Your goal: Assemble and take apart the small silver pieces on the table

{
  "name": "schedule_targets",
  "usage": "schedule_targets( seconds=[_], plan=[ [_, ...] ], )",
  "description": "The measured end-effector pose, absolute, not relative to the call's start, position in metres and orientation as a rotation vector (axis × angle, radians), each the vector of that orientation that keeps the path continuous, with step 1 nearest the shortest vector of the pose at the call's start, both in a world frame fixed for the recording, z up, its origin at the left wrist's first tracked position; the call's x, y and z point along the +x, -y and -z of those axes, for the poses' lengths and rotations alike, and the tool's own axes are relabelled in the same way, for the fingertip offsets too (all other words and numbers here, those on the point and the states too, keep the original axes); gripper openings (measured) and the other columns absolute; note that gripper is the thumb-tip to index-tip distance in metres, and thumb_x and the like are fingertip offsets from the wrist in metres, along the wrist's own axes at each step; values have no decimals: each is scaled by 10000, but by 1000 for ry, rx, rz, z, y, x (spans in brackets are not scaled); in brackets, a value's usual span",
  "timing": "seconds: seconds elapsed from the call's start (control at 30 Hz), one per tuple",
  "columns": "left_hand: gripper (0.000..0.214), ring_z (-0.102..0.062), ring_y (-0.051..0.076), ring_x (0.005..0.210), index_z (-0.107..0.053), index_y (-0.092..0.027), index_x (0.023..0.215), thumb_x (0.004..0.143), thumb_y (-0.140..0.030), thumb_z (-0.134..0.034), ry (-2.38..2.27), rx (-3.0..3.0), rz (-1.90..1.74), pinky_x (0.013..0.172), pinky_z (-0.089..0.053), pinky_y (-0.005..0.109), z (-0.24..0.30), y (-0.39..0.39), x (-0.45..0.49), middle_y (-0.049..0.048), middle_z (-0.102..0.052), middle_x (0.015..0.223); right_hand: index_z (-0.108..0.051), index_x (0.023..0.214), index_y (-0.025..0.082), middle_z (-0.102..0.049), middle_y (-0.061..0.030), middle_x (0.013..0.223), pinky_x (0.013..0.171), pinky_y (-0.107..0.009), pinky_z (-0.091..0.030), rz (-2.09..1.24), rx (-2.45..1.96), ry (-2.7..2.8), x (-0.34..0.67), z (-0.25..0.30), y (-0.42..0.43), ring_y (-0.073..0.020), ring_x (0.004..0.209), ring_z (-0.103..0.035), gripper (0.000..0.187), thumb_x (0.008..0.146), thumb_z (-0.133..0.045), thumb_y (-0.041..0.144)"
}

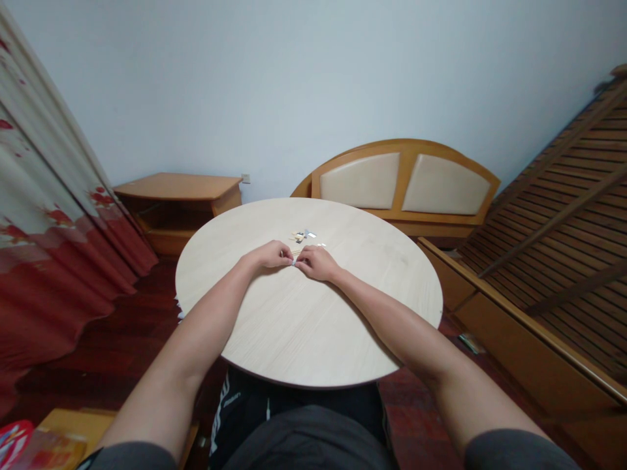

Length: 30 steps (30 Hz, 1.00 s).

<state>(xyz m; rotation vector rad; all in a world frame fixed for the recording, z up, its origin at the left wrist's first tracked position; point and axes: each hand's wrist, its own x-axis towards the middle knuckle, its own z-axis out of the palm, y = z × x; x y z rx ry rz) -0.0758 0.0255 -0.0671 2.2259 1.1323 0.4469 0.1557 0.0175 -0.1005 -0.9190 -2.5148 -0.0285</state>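
Both hands meet over the middle of the round pale table [304,326]. My left hand [272,254] is closed, thumb and fingers pinched together. My right hand [318,262] is closed the same way, its fingertips almost touching the left ones. Between them is a tiny whitish piece [294,262], too small to name, and both pinches seem to be on it. Just beyond the fingers lie thin light sticks [295,252]. A bit farther off is a small heap of little pieces [301,236], some yellowish, some dark, some shiny.
A wooden cabinet [181,187] stands at the back left, near a red and white curtain [63,241]. Behind the table a padded headboard [360,179] leans by the wall. Wooden slats [563,215] and a long board [514,333] are on the right.
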Motion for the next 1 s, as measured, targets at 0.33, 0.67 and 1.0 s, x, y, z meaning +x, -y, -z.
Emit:
schedule_targets(
  seconds=[0.33,0.67,1.0],
  plan=[
    [394,-557,160,678,-815,-104,904,835,-478,-710,-1094,2259,-438,649,-405,282,77,-32,-72,53,-726,765,-807,983,164,-751,-111,974,848,-317,-442,4,-898,2519,156,105,-23,-230,930,-651,228,1042,-617,276],
    [473,-540,166,679,-794,-113,861,856,-571,-678,-1122,2273,-423,650,-382,288,76,-31,-69,41,-693,734,-808,962,163,-761,-115,981,840,-316,-455,-39,-983,2464,152,105,-19,-227,927,-657,262,1055,-610,308],
    [372,-551,174,695,-772,-116,835,826,-456,-622,-1193,2305,-412,660,-396,287,75,-29,-65,35,-681,720,-798,981,166,-767,-103,999,880,-323,-474,-89,-913,2483,157,104,-23,-233,946,-669,131,969,-676,211]
  ],
)
